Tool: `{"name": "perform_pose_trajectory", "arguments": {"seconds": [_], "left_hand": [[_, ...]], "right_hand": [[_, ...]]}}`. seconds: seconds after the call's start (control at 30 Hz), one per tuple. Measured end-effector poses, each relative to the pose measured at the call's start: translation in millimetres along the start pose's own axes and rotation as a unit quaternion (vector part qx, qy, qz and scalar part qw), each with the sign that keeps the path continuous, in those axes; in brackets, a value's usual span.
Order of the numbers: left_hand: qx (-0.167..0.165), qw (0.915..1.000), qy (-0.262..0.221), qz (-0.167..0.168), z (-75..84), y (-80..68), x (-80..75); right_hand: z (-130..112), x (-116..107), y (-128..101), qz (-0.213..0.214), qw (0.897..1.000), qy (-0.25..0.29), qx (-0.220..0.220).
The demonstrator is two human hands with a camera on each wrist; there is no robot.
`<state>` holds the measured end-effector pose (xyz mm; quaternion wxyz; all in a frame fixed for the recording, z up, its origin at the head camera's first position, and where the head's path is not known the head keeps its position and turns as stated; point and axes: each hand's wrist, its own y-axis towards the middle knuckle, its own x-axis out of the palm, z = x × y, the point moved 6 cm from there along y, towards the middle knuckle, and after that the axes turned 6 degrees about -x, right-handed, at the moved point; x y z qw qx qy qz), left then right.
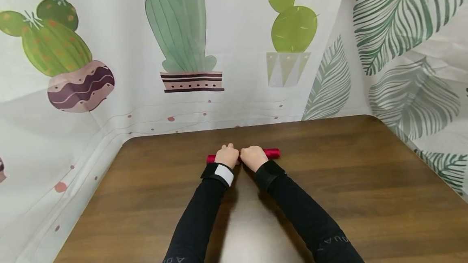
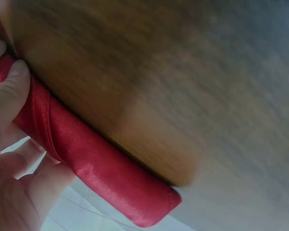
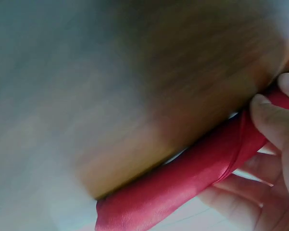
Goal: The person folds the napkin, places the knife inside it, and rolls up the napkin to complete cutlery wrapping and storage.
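A roll of shiny red cloth (image 1: 272, 153) lies crosswise near the far middle of the brown wooden table (image 1: 365, 182). My left hand (image 1: 226, 156) grips the roll toward its left end, and my right hand (image 1: 253, 157) grips it right beside, knuckles almost touching. Only the roll's two ends stick out past the hands in the head view. In the left wrist view the fingers (image 2: 9, 94) curl over the red roll (image 2: 101, 168). The right wrist view shows a thumb and fingers (image 3: 271, 120) wrapped round the red roll (image 3: 182, 180).
A printed cactus curtain (image 1: 183, 44) hangs behind the table and a leaf-patterned one (image 1: 409, 52) to the right. Black sleeves (image 1: 204, 214) reach across the table's near half.
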<state>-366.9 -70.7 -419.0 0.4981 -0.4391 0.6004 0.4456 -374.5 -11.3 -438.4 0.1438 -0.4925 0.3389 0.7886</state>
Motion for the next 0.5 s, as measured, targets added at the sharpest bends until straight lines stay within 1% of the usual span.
{"name": "perform_pose_trajectory", "arguments": {"seconds": [0.03, 0.07, 0.17, 0.2, 0.27, 0.37, 0.4, 0.5], "left_hand": [[0.002, 1.0, 0.001, 0.004, -1.0, -0.3, 0.9], [0.004, 1.0, 0.003, 0.006, -2.2, -0.7, 1.9], [0.001, 0.9999, -0.003, 0.014, -6.8, -1.9, 2.5], [-0.003, 0.9999, -0.007, 0.013, -8.9, -2.7, 2.5], [-0.006, 0.9998, -0.017, 0.012, -12.9, -3.8, 2.1], [0.007, 0.9992, -0.035, 0.015, -14.8, -7.5, -3.4], [0.013, 0.999, -0.04, 0.015, -14.1, -10.1, -6.1], [0.029, 0.9978, -0.06, 0.005, -9.6, -23.9, -16.7]], "right_hand": [[-1.8, -8.0, -0.7, -0.014, 1.0, 0.005, 0.007], [-3.5, -18.6, -1.8, -0.049, 0.998, 0.02, 0.022], [-4.4, -30.0, -4.3, -0.109, 0.992, 0.045, 0.041], [-3.8, -30.2, -4.7, -0.131, 0.989, 0.054, 0.046], [-2.0, -35.3, -5.7, -0.15, 0.985, 0.075, 0.05], [4.0, -45.4, -9.2, -0.149, 0.981, 0.108, 0.06], [6.2, -49.8, -12.2, -0.141, 0.981, 0.116, 0.067], [10.3, -63.7, -26.3, -0.114, 0.98, 0.139, 0.089]]}}
